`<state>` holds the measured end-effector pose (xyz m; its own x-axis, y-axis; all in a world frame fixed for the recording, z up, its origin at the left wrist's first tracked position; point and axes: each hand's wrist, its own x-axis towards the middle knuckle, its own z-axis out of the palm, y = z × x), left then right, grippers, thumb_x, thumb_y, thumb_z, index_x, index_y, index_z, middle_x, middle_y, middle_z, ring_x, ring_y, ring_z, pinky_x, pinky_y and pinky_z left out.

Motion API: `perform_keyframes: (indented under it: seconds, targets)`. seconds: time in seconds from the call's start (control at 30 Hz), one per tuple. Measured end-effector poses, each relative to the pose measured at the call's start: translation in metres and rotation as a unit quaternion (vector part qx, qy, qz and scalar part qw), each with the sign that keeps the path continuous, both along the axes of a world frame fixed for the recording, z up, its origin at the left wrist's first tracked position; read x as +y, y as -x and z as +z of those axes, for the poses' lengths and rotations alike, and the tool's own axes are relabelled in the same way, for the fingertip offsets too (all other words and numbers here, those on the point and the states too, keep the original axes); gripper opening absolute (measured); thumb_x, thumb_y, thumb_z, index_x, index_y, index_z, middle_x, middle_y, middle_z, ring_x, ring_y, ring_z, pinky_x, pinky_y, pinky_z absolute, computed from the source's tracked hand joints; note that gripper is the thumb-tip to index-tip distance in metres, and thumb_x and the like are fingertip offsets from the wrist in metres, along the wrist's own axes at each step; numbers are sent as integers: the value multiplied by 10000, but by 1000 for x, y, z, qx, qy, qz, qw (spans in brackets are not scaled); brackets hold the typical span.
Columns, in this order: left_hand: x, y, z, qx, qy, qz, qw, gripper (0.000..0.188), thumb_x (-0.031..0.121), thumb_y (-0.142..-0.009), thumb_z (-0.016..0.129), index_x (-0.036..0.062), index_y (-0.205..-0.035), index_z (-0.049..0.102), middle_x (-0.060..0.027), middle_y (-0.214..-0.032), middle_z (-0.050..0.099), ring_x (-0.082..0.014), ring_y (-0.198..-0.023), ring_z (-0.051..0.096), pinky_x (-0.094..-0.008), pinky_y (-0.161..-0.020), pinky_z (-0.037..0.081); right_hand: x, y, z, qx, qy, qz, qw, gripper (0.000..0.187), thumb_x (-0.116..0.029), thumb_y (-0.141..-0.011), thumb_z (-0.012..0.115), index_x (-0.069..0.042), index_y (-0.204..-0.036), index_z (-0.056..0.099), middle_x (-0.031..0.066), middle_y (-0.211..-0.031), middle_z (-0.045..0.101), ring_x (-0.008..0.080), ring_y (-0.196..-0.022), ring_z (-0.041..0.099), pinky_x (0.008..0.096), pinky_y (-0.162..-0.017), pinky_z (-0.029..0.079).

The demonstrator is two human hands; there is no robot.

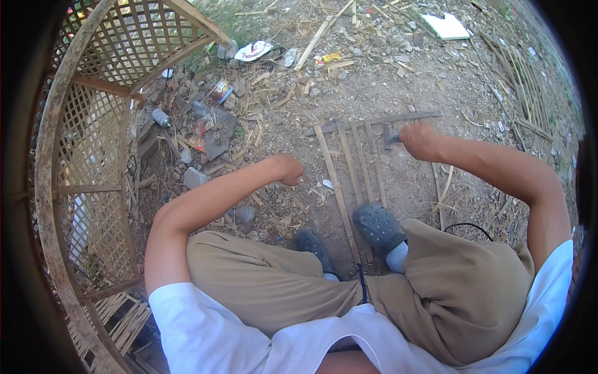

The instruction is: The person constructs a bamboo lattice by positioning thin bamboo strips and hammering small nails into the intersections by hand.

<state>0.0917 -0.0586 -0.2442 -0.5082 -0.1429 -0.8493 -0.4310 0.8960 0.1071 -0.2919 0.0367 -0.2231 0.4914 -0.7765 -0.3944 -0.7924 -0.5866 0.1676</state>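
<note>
On the dirt ground before me, several thin wooden slats (347, 159) run from my feet to a crosswise strip (414, 116) at their far ends. My right hand (418, 141) is closed round the handle of a hammer (390, 134), its dark head close to the strip and the rightmost slat. To the left of the slats, my left hand (288, 169) hovers with its fingers curled inward. Whatever it may hold is hidden. My right clog (378, 225) rests over the near part of the slats, and my left clog (311, 248) is beside them.
A wooden lattice frame (93, 140) stands upright along the left. Rubble, a tin can (222, 91) and plastic scraps (215, 128) lie between it and me. A bundle of thin sticks (523, 81) lies at the far right, near a white foam piece (446, 27).
</note>
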Motion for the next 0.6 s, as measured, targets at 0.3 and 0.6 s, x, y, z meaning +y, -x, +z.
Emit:
perform_keyframes:
  seconds: [0.3, 0.6]
  targets:
    - [0, -2, -4, -7, -6, -4, 1000, 339, 272, -855, 557, 50, -1047, 727, -183, -1063, 711, -360, -1013, 676, -481, -874, 544, 9, 6, -12, 7, -18, -6, 1000, 169, -141, -834, 561, -9, -915, 629, 143, -829, 604, 277, -687, 629, 429, -532, 489]
    - [2, -6, -13, -7, -5, -11, 1000, 340, 265, -845, 561, 49, -1051, 726, -179, -1069, 712, -354, -1023, 676, -473, -891, 539, -2, -5, 0, 0, -104, -111, 988, 169, -70, -777, 620, 27, -906, 666, 205, -904, 672, 349, -823, 707, 452, -656, 567]
